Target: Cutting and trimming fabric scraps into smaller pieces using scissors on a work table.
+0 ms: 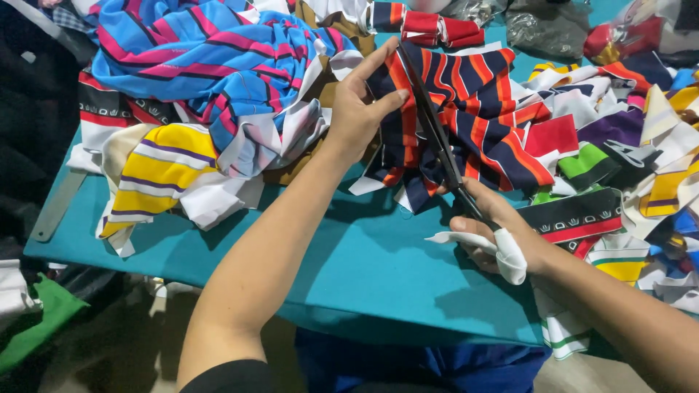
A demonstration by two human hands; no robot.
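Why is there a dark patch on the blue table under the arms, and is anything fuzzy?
Head view: the dark patch is shadow cast by the arms onto the teal table, so light comes from above. The left hand, right hand, scissors and striped fabric look sharp; the top right corner's clutter is dim and hard to make out.

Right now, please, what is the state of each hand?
Left hand: closed on the navy, red and orange striped fabric.
Right hand: closed on the scissors, with a white cloth strip wrapped around it.
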